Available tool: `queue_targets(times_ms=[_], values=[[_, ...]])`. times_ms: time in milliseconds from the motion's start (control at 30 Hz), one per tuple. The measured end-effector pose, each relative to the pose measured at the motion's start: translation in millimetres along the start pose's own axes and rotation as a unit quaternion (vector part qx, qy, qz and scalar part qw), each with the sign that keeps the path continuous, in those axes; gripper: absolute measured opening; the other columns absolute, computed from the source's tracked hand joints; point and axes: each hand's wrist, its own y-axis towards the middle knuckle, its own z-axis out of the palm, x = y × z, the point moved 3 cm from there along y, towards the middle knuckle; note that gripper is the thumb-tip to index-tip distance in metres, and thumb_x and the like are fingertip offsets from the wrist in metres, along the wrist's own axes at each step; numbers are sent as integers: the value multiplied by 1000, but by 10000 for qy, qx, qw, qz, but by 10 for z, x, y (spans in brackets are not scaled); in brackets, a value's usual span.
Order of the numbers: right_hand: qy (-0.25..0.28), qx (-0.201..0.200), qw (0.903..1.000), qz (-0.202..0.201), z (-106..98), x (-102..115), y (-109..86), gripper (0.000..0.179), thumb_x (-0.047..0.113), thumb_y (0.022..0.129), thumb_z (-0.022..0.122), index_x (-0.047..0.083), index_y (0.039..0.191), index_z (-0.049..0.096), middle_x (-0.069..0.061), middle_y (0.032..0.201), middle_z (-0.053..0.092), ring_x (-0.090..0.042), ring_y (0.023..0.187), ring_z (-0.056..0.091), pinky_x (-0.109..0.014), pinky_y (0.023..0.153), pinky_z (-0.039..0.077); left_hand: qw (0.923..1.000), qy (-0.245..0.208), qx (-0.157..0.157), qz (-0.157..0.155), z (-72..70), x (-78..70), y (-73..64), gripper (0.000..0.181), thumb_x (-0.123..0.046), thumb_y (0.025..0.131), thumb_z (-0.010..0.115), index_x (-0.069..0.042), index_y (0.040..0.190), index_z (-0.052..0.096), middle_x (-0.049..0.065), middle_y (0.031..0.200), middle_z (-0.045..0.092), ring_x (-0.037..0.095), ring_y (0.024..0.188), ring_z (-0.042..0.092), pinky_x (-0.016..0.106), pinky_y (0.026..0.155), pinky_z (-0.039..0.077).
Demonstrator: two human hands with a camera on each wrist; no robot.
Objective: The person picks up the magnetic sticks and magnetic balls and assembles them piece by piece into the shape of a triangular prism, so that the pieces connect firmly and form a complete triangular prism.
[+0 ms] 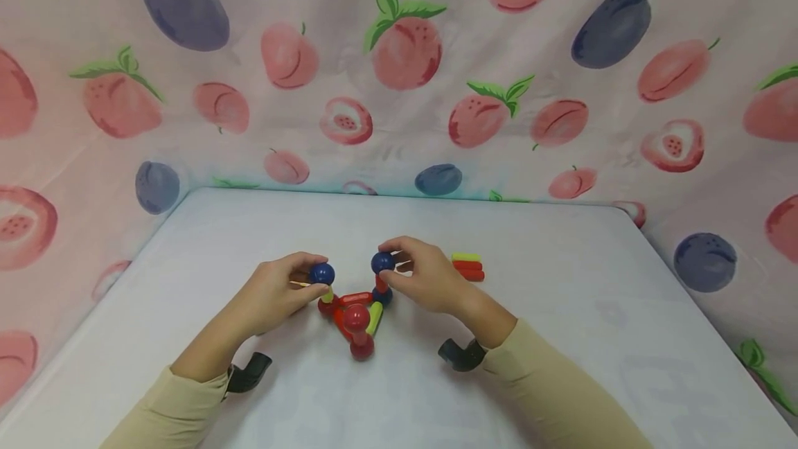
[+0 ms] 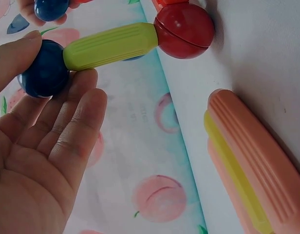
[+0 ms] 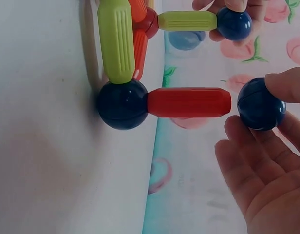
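Note:
My left hand (image 1: pixel 274 294) pinches a blue ball (image 2: pixel 44 69) between thumb and fingers. That ball meets the top of an upright yellow-green rod (image 2: pixel 111 45), whose foot is on a red ball (image 2: pixel 185 30). Over on the other side, my right hand (image 1: pixel 430 276) pinches a second blue ball (image 3: pixel 261 104). A narrow gap shows in the right wrist view between it and the tip of an upright red rod (image 3: pixel 189 102), which rises from a lower blue ball (image 3: pixel 122 104). Rods join the lower balls in a triangle; its near corner carries another upright topped by a red ball (image 1: pixel 357 318).
To the right of my right hand lie loose red and yellow rods (image 1: pixel 468 274) on the white table (image 1: pixel 548 366). More loose rods (image 2: pixel 259 161) lie near my left hand. Behind the table hangs a fruit-print cloth (image 1: pixel 349 61).

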Motion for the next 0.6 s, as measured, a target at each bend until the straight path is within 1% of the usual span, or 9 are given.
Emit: queue_targets(times_ms=[233, 400, 600], values=[[-254, 64, 9997, 22, 42, -4, 28, 41, 15, 94, 71, 7, 132, 59, -4, 124, 64, -18, 109, 62, -37, 93, 53, 10000, -6, -2, -1, 1, 11, 8, 47, -25, 91, 76, -3, 130, 61, 9, 110, 70, 27, 102, 69, 42, 86, 57], [-269, 93, 9995, 110, 47, -10, 29, 43, 13, 93, 72, 8, 133, 59, -4, 124, 64, -19, 109, 62, -37, 93, 53, 10000, 1, -1, -8, 0, 11, 13, 47, -26, 91, 76, -4, 131, 61, 9, 110, 70, 27, 102, 69, 42, 86, 57], [-196, 123, 9994, 242, 40, -42, 22, 44, 13, 93, 71, 8, 134, 58, -4, 123, 65, -18, 109, 63, -40, 94, 53, 10000, 23, -14, -9, 5, 4, 24, 47, -26, 92, 75, -4, 131, 61, 9, 110, 70, 27, 102, 69, 42, 85, 57]])
